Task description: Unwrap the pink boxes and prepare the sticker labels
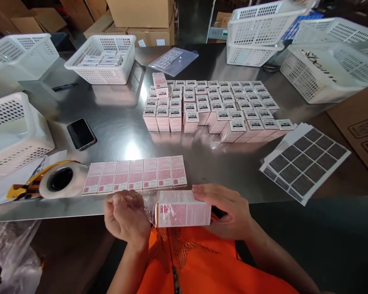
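The left hand (127,218) is closed on the loose end of a clear plastic wrap (149,204) that sheathes a pink carton (184,209). The right hand (230,212) grips the carton's right end, fingers laid over its top edge. The carton lies on its side, held just off the near edge of the steel table (116,122), above an orange vest (202,261).

Just beyond the hands, 7 flat pink boxes (135,174) lie side by side in a row on the table. To their left rests a tape dispenser (49,181) with a roll of clear tape, touching the row's left end. Farther left and beyond it lies a black phone (81,133), face up.

At the table's centre, far from the hands, stands a block of upright boxes (211,106) with barcode labels on their tops, packed in close rows. To the right of the hands, a stack of label sheets (305,161) overhangs the table's right edge.

White perforated baskets (104,57) ring the far and left sides; 1 holds small packs. A clear bag (173,60) lies at the far centre, and cardboard cartons (141,16) stand behind the table.
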Motion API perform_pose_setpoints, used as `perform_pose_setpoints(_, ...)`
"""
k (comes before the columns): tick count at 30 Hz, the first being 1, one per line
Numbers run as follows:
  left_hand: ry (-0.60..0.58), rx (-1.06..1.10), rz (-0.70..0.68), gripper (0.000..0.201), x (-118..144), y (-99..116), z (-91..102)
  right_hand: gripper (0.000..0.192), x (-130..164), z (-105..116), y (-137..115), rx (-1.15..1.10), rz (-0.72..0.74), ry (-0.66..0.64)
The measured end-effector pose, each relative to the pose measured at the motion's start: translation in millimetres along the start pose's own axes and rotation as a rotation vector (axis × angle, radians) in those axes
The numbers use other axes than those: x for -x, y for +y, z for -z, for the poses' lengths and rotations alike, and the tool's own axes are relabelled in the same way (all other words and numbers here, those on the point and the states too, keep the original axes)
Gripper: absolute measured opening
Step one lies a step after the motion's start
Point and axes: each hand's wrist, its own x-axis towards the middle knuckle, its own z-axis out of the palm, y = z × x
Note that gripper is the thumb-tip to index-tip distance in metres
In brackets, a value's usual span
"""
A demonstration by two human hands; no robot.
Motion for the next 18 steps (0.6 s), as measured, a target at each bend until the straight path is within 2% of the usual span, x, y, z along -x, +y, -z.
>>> perform_pose_setpoints(2,-0.018,-0.025,0.005,0.03,-5.4,4.6,-1.4,0.066,1.7,2.6,-3.0,0.007,-0.021,0.038)
perform_pose_setpoints(3,-0.061,-0.052,0.027,0.028,-8.6,7.2,-0.8,0.062,2.0,3.8,-3.0,-0.018,-0.087,0.07)
perform_pose_setpoints(5,-0.19,-0.124,0.009,0.023,-13.1,11.6,2.8,0.047,1.1,4.9,-1.1,-0.206,-0.341,0.184)
perform_pose_setpoints(7,-0.305,-0.172,-0.163,0.035,-10.5,13.7,7.4,0.035,-1.9,2.2,1.3,-0.558,-0.661,0.341)
perform_pose_setpoints(8,-0.377,-0.206,-0.261,0.039,-5.6,13.8,9.0,0.036,-4.4,-1.1,1.6,-0.748,-0.783,0.415)
perform_pose_setpoints(10,-0.564,-0.328,-0.444,0.039,10.1,12.7,9.1,0.039,-10.3,-10.8,-0.5,-1.04,-0.928,0.528)
perform_pose_setpoints(12,-0.722,-0.483,-0.601,0.033,28.6,10.2,3.9,0.04,-16.3,-22.6,-6.3,-1.218,-1.01,0.575)
perform_pose_setpoints(14,-0.742,-0.57,-0.78,0.031,42.2,6.1,-4.8,0.038,-20.6,-33.1,-14.1,-1.344,-1.074,0.558)
perform_pose_setpoints(18,-0.619,-0.588,-1.061,0.02,45.1,-2.8,-16.2,0.038,-23.4,-43.1,-26.0,-1.529,-1.118,0.511)
